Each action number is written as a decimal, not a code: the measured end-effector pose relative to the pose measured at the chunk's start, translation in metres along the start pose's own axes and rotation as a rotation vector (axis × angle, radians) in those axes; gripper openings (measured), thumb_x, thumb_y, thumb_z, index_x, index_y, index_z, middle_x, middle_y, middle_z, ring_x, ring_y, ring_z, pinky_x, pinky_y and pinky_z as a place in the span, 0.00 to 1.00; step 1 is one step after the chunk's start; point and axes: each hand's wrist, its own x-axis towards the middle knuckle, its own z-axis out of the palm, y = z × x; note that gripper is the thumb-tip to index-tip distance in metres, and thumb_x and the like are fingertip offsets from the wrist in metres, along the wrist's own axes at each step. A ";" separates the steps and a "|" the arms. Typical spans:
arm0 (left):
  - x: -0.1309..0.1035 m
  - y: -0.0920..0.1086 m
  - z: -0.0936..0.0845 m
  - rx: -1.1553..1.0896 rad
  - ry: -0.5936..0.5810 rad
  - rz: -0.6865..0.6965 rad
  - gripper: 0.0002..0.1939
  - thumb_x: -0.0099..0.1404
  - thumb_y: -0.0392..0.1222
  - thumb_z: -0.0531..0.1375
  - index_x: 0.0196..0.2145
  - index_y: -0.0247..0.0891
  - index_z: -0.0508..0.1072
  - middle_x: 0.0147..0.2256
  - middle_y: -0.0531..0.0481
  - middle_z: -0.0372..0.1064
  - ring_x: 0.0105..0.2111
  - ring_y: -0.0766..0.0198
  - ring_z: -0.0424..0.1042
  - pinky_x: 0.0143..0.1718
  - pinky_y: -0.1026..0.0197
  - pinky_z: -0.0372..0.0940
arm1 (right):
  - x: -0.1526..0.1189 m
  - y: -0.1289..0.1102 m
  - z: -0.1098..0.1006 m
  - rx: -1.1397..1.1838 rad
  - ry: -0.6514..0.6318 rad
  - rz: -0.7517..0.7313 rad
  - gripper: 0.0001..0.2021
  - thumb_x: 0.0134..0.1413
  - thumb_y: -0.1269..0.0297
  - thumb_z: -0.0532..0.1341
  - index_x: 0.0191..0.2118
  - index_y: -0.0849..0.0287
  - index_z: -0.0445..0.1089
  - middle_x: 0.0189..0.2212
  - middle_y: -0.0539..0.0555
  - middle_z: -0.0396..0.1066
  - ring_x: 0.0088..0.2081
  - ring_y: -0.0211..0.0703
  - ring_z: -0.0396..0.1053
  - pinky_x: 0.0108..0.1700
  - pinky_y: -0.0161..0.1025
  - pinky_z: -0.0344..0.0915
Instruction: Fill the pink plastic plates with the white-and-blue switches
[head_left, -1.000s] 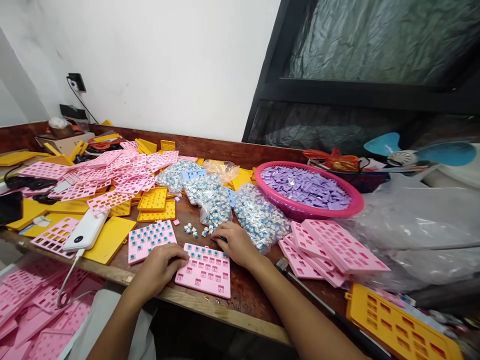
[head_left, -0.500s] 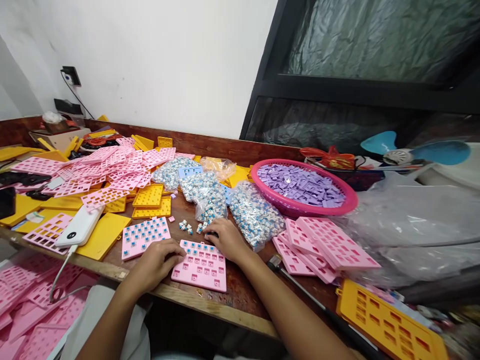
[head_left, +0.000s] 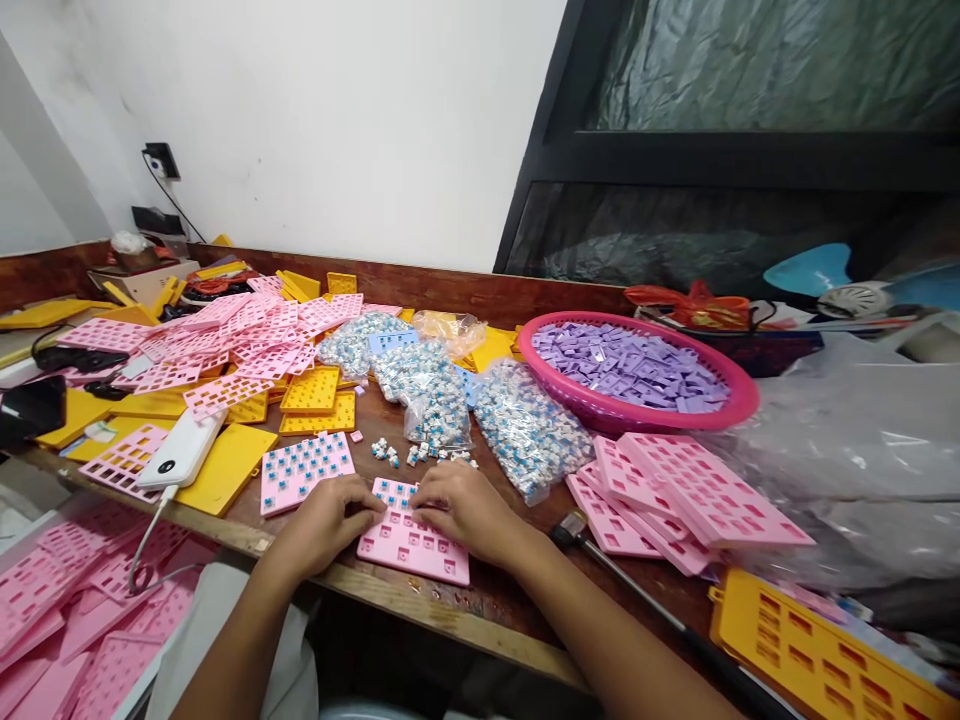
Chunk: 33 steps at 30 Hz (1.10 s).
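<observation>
A pink keyboard plate [head_left: 390, 545] with square holes lies at the table's front edge, blue-and-white key switches filling part of its upper rows. My left hand [head_left: 330, 520] grips its left edge between thumb and fingers. Over the plate's upper right part, my right hand [head_left: 469, 510] has its fingertips pinched together; whatever sits between them is hidden. Loose key switches [head_left: 424, 455] are scattered just behind the plate. To the left, close to my left hand, rests a second pink plate [head_left: 307, 470] full of switches.
Clear bags of switches [head_left: 529, 425] stand behind my hands. A pink basket [head_left: 637, 421] holds purple keycaps. Pink plates [head_left: 712, 490] are stacked at the right, near a long-handled tool [head_left: 637, 580]. Left are a white power bank [head_left: 184, 450], yellow cases [head_left: 225, 470] and heaped pink plates.
My right hand has come from the loose switches toward me and onto the pink plate. My left hand stays at the plate's left edge. The whole view has shifted slightly.
</observation>
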 end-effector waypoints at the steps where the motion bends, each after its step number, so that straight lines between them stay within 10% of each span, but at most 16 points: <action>1: 0.001 -0.001 0.000 -0.011 -0.006 -0.010 0.10 0.64 0.37 0.60 0.36 0.42 0.82 0.36 0.51 0.77 0.37 0.61 0.75 0.40 0.62 0.65 | 0.000 -0.001 0.001 -0.015 0.007 0.010 0.05 0.58 0.68 0.67 0.39 0.54 0.80 0.36 0.54 0.78 0.40 0.46 0.72 0.44 0.41 0.61; 13: 0.001 -0.005 0.001 -0.071 0.007 -0.011 0.08 0.64 0.38 0.61 0.38 0.39 0.80 0.37 0.49 0.79 0.39 0.60 0.76 0.42 0.62 0.66 | -0.004 -0.012 0.011 -0.140 0.129 0.120 0.01 0.59 0.68 0.67 0.36 0.57 0.79 0.37 0.55 0.75 0.41 0.47 0.70 0.44 0.42 0.62; 25: -0.028 0.035 0.014 0.661 0.001 0.027 0.15 0.73 0.45 0.54 0.51 0.43 0.76 0.50 0.45 0.73 0.47 0.52 0.74 0.44 0.54 0.69 | -0.011 -0.023 0.022 -0.464 0.066 0.052 0.07 0.65 0.67 0.62 0.35 0.59 0.76 0.34 0.55 0.74 0.38 0.47 0.66 0.40 0.44 0.56; 33: -0.035 0.041 0.030 0.706 -0.017 0.017 0.18 0.74 0.46 0.51 0.52 0.38 0.74 0.54 0.40 0.70 0.49 0.50 0.73 0.41 0.54 0.69 | -0.009 0.003 -0.002 -0.102 0.190 0.108 0.09 0.67 0.65 0.59 0.41 0.57 0.78 0.37 0.55 0.75 0.41 0.46 0.70 0.46 0.43 0.62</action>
